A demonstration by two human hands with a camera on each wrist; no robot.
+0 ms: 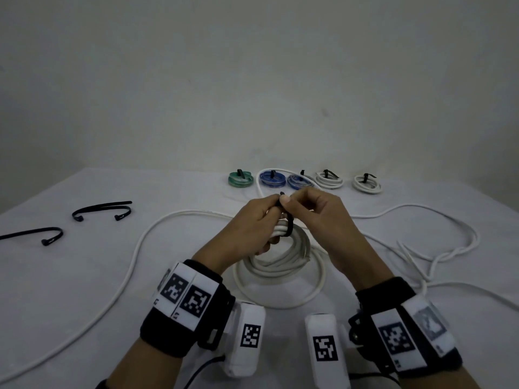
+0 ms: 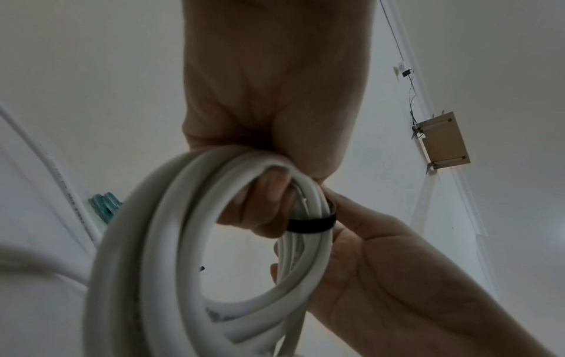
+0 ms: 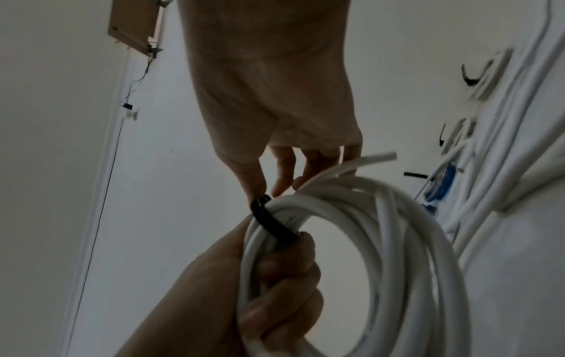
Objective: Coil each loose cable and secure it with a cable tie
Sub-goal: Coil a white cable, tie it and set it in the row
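A white cable coil [image 1: 280,262] is held up off the table at the centre. A black cable tie [image 1: 289,224] is looped round the top of its strands. My left hand [image 1: 271,211] grips the coil, its fingers curled through the ring beside the tie [image 2: 308,225]. My right hand [image 1: 293,199] pinches the tie's upper end between thumb and forefinger. In the right wrist view the tie [image 3: 272,222] crosses the strands of the coil [image 3: 397,229], and one cut cable end sticks out past the fingers.
Several tied coils lie in a row at the back: green [image 1: 241,179], blue [image 1: 271,179], white [image 1: 367,184]. Spare black ties [image 1: 102,210] lie at the left. Loose white cable [image 1: 134,248] runs over the white table, and more of it is tangled at the right [image 1: 449,234].
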